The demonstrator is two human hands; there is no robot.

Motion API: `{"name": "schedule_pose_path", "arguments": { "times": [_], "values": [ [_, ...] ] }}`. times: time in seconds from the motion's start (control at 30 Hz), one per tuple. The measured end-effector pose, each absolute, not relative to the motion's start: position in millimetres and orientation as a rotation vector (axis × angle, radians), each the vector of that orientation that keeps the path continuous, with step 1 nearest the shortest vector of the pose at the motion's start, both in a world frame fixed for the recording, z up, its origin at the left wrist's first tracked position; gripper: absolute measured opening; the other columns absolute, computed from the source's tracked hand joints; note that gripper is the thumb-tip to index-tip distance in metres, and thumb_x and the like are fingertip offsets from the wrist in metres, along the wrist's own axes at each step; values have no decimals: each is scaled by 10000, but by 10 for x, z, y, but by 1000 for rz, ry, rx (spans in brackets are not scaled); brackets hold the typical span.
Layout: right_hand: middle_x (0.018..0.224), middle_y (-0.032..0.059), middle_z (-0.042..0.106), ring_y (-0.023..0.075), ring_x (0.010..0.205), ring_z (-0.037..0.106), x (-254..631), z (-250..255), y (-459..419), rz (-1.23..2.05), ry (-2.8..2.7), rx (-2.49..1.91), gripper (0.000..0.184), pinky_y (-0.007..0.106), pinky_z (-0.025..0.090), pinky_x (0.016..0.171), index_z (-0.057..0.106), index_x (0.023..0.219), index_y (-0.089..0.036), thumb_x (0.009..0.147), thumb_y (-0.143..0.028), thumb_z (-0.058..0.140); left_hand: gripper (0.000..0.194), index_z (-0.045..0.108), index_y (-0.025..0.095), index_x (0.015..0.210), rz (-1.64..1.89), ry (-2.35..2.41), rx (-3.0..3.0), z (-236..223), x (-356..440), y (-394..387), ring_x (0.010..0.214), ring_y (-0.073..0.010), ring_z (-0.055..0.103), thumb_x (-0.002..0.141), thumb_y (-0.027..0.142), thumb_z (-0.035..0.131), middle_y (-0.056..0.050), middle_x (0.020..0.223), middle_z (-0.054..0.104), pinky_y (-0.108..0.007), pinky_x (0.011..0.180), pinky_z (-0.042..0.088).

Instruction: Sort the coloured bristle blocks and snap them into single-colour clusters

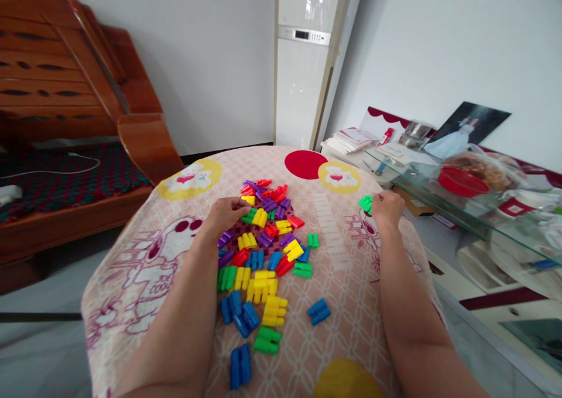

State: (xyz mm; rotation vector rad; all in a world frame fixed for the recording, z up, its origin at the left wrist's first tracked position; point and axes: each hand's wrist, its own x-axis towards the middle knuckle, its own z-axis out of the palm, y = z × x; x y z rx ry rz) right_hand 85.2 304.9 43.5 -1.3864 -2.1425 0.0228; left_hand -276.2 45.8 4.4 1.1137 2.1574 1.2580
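Observation:
A loose heap of plastic building blocks in red, yellow, blue, green and purple, each shaped like joined tubes, lies on the patterned tablecloth (342, 304). At the heap's left edge, my left hand (228, 213) is closed with its fingertips on a green block (249, 215). A yellow block (260, 217) lies against that one. Out to the right, near the table's edge, my right hand (388, 208) is closed on green blocks (365, 203), which poke out left of the fingers. Apart from the heap lies a blue block (318, 311).
On the left stands a carved wooden bench (140, 134). A tall white air conditioner (302, 82) is behind the table. To the right, a glass shelf (421, 181) bears a red bowl (463, 180), papers and a photo (469, 126).

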Motion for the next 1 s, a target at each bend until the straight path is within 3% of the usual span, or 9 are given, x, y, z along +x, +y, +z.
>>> {"name": "schedule_pose_path", "arguments": {
  "times": [0.1, 0.2, 0.33, 0.43, 0.53, 0.63, 0.77, 0.9, 1.0],
  "values": [
    [838, 150, 739, 266, 796, 664, 542, 542, 2793, 72, -2142, -1354, 278, 333, 453, 730, 754, 860, -121, 887, -261, 515, 461, 724, 150, 794, 1334, 2116, 1101, 90, -2739, 451, 622, -168, 609, 592, 564, 717, -58, 711, 717, -259, 569, 457],
    [909, 110, 745, 226, 850, 672, 146, 519, 2404, 352, -2402, -862, 273, 309, 480, 801, 745, 954, -136, 905, -259, 505, 420, 716, 132, 816, 1409, 2062, 1114, 161, -2711, 429, 617, -161, 610, 639, 512, 696, -65, 728, 719, -263, 582, 469],
    [1180, 119, 697, 203, 1084, 631, -266, 290, 1929, 564, -2593, -280, 281, 302, 461, 944, 704, 1101, -166, 931, -220, 487, 361, 722, 129, 841, 1385, 2091, 1209, 239, -2674, 398, 632, -167, 618, 720, 459, 639, -67, 722, 715, -273, 597, 474],
    [1014, 96, 718, 190, 975, 638, -367, 148, 1771, 529, -2709, -217, 214, 289, 463, 878, 719, 945, -175, 942, -223, 511, 296, 747, 149, 864, 1285, 2078, 1393, 305, -2574, 430, 714, -188, 651, 769, 385, 597, -73, 796, 740, -295, 668, 495],
    [770, 62, 683, 178, 791, 617, -334, 102, 1781, 440, -2748, -358, 268, 270, 443, 756, 689, 741, -178, 946, -250, 533, 235, 773, 173, 867, 1068, 2111, 1619, 336, -2374, 543, 828, -209, 675, 788, 270, 574, -69, 895, 759, -312, 782, 502],
    [787, 57, 698, 179, 795, 619, -286, 74, 1857, 427, -2724, -446, 183, 262, 426, 737, 705, 761, -185, 902, -231, 599, 258, 775, 150, 891, 761, 2355, 1784, 284, -2154, 675, 946, -244, 654, 802, 162, 534, -112, 953, 742, -354, 896, 483],
    [856, 65, 725, 187, 849, 631, -284, 8, 1916, 446, -2730, -468, 114, 262, 426, 761, 737, 824, -189, 867, -199, 632, 367, 729, 156, 1114, 412, 2591, 1870, 173, -2000, 729, 1078, -285, 584, 846, 125, 480, -165, 1120, 659, -428, 952, 462],
    [858, 66, 721, 182, 842, 632, -293, -1, 1907, 426, -2739, -457, 141, 258, 427, 754, 748, 833, -194, 877, -205, 615, 411, 662, 220, 1237, 343, 2618, 1832, 145, -1994, 689, 1133, -296, 545, 837, 198, 572, -144, 1197, 609, -432, 958, 460],
    [864, 69, 726, 180, 838, 638, -286, 27, 1887, 434, -2734, -455, 156, 259, 434, 758, 756, 859, -193, 883, -199, 602, 401, 658, 173, 1183, 374, 2645, 1768, 162, -2019, 681, 1145, -310, 547, 787, 234, 662, -156, 1188, 619, -437, 971, 456]
  ]
}}
